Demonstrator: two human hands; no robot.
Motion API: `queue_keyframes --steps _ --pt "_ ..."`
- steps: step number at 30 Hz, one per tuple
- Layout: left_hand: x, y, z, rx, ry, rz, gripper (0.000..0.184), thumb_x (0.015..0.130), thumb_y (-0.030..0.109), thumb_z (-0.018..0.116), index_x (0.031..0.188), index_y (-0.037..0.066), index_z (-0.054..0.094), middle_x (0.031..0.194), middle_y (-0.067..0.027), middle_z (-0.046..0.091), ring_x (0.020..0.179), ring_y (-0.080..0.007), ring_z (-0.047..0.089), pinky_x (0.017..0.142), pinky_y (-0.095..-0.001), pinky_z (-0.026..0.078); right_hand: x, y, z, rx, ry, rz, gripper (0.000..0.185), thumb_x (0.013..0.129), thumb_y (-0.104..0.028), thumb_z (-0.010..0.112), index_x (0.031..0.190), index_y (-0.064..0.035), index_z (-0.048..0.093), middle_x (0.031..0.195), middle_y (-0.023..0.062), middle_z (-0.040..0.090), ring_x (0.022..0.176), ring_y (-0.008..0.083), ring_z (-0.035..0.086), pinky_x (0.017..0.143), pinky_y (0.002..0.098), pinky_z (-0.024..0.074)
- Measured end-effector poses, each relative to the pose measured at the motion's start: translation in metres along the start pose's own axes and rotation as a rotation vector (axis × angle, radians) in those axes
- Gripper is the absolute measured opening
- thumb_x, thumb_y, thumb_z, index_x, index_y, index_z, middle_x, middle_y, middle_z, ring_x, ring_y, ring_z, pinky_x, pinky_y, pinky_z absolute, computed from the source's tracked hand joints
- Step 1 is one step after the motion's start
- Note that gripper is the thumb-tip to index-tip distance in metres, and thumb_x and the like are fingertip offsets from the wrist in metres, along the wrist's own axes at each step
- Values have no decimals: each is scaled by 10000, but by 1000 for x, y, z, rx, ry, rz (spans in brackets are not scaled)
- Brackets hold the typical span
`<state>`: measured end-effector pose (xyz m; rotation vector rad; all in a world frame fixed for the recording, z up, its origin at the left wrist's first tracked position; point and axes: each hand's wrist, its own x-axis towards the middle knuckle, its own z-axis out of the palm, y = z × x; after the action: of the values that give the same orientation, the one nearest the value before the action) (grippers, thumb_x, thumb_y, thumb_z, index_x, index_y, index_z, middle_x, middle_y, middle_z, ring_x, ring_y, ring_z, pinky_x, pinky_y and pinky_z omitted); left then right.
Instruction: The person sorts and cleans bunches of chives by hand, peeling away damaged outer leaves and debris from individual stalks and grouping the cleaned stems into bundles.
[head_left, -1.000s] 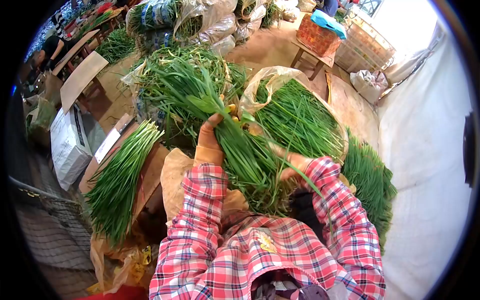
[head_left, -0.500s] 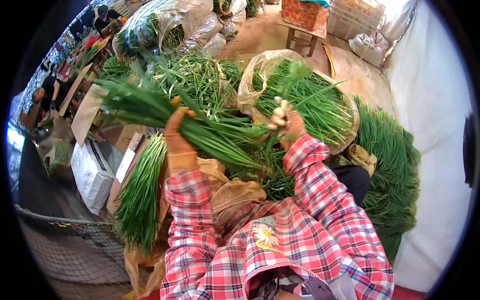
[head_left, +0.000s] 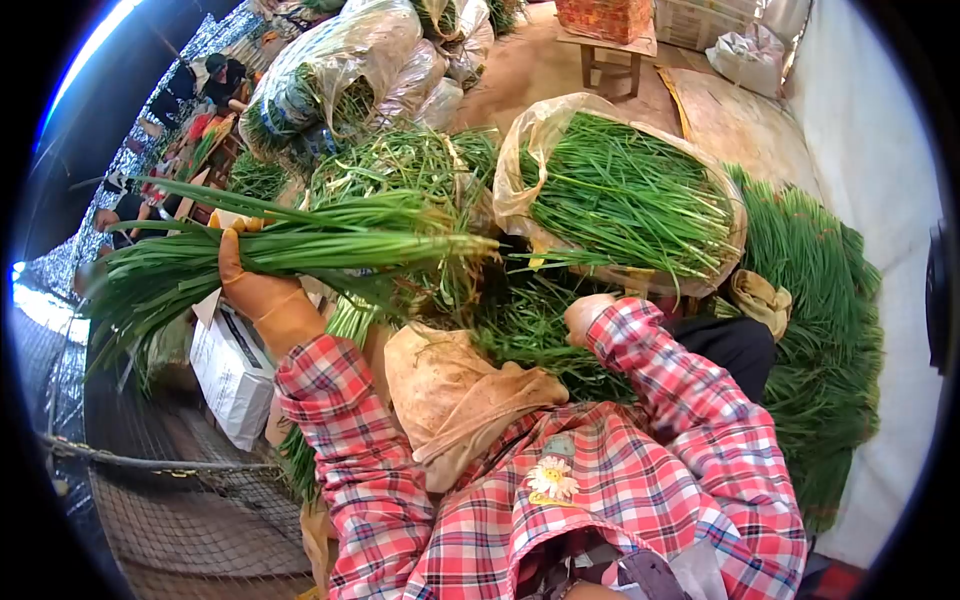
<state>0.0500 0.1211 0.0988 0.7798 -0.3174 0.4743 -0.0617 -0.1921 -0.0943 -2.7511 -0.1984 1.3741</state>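
Observation:
My left hand (head_left: 262,285), with orange coverings on the fingers, is wrapped round a bunch of long green stalks (head_left: 330,245). The leafy ends point left and the pale ends point right. My right hand (head_left: 588,318) is low over loose green leaves (head_left: 530,325) in front of my lap; its fingers are mostly hidden and blurred. Beyond it stands an open sack (head_left: 521,205) filled with green stalks (head_left: 635,195). A heap of untidy stalks (head_left: 390,170) lies behind the held bunch.
A long pile of stalks (head_left: 825,320) runs along the white sheet wall (head_left: 885,150) at right. A white box (head_left: 230,372) and netting (head_left: 200,520) are at left. Plastic-wrapped bundles (head_left: 340,65) and a wooden stool (head_left: 610,45) stand farther back. People (head_left: 225,82) sit far left.
My left hand has moved left with the bunch, which now lies nearly level. My right hand has come away from the bunch and dropped toward the loose leaves. The view has shifted.

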Motion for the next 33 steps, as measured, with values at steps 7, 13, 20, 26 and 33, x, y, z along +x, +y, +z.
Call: queue_keyframes --steps 7,13,20,26,33 --pt "-85 -52 96 154 39 106 491 795 103 585 1240 25 392 902 -93 579 841 -204 547 791 -364 466 -51 -96 -24 1769 -472 -919 984 669 -673 562 1375 -68 239 1375 157 333 1255 316 341 1025 462 296" --pt "-173 -66 11 1172 -442 391 481 842 243 585 1218 -1 411 1158 -172 506 1071 -270 510 937 -390 437 -11 -86 -30 2439 -139 -1642 864 656 -574 660 1279 -58 358 1288 194 421 1189 322 424 981 517 364" --pt "-147 24 -82 1041 -262 -595 401 808 140 612 1175 9 521 1194 -149 508 1105 -180 490 898 -304 410 -16 -62 -28 2509 -315 -1410 333 764 -118 626 1047 34 536 952 168 627 852 272 638 796 420 534" --pt "-189 -19 -59 513 -532 -947 641 720 200 691 1264 36 394 1105 -84 519 962 -150 518 831 -285 426 -18 -87 -17 2442 -179 -1278 367 691 -13 586 1050 40 529 883 134 627 742 235 642 701 354 563" --pt "-261 -42 -21 384 -343 -1337 381 690 -24 607 1060 19 528 911 -31 587 789 -145 565 680 -256 458 -37 -62 -11 2412 -127 -1073 458 709 -134 676 1126 -84 492 859 60 606 768 187 621 691 359 550"
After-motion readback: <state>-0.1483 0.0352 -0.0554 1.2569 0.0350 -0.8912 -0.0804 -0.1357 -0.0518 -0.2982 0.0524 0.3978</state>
